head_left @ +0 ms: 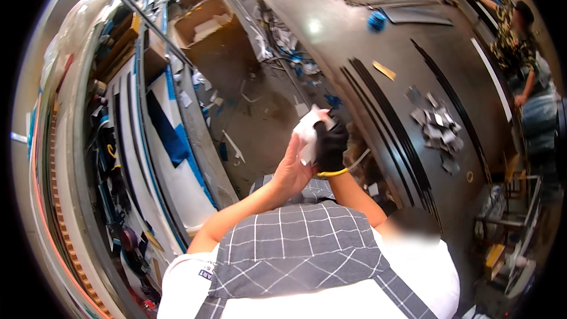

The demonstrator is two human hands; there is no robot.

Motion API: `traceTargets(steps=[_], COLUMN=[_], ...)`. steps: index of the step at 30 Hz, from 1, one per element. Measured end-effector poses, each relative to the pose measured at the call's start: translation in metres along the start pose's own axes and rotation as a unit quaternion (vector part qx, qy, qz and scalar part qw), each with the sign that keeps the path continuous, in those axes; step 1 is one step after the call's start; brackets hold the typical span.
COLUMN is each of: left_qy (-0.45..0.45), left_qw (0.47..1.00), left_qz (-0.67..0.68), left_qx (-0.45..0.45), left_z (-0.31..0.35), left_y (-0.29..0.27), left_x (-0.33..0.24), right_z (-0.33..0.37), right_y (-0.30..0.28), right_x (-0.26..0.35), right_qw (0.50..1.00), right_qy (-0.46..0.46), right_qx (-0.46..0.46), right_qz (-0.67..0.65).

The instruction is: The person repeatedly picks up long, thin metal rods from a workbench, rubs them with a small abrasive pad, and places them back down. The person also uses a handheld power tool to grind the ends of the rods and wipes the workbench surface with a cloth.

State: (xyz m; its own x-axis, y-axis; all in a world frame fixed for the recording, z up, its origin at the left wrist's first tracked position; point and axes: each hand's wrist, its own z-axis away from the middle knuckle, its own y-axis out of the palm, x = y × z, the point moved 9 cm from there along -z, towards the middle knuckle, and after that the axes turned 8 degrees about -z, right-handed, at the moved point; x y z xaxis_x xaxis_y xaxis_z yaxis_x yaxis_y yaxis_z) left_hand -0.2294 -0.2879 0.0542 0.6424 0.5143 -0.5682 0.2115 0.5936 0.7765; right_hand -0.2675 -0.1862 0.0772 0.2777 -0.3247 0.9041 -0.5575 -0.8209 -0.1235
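Note:
My left hand (291, 166) is bare and my right hand (331, 143) wears a black glove with a yellow cuff. Both are raised together in front of my chest and grip a small crumpled white piece (309, 126), possibly film or paper. The left hand's fingers press on its lower left part. The gloved fingers close over its right edge. Just right of the hands lies a dark workbench (354, 47). My grey checked apron (295, 248) fills the lower middle.
On the workbench lie long black strips (384, 112), a pile of small grey metal pieces (438, 127) and a blue object (376, 20). Cardboard boxes (204, 20) stand beyond a scrap-littered floor (254, 112). Left racks hold profiles (159, 130). Another person (515, 35) stands far right.

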Motion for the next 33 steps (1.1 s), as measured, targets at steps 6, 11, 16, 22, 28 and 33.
traceTargets(steps=[6, 11, 16, 22, 28, 33], left_qy=[0.109, 0.145, 0.157, 0.167, 0.076, 0.253], left_qw=[0.973, 0.939, 0.972, 0.971, 0.952, 0.897], left_qz=[0.153, 0.273, 0.145, 0.026, 0.295, 0.130], left_qx=[-0.134, -0.152, -0.094, -0.169, -0.040, -0.340], left_z=[-0.001, -0.047, -0.099, -0.164, -0.226, -0.239], left_y=[-0.105, -0.184, -0.197, -0.253, -0.422, -0.662], left_x=[-0.082, -0.124, -0.232, -0.349, -0.463, -0.674], right_z=[0.005, -0.033, -0.103, -0.191, -0.255, -0.280], right_y=[0.146, 0.222, 0.305, 0.417, 0.485, 0.484], right_x=[0.066, 0.067, 0.041, 0.029, 0.005, -0.120], right_qw=[0.966, 0.950, 0.952, 0.933, 0.940, 0.949], right_qy=[-0.162, -0.227, -0.237, -0.234, -0.203, 0.053], right_qx=[0.199, 0.213, 0.193, 0.273, 0.272, 0.302], right_qz=[0.027, -0.001, 0.026, 0.018, -0.034, 0.080])
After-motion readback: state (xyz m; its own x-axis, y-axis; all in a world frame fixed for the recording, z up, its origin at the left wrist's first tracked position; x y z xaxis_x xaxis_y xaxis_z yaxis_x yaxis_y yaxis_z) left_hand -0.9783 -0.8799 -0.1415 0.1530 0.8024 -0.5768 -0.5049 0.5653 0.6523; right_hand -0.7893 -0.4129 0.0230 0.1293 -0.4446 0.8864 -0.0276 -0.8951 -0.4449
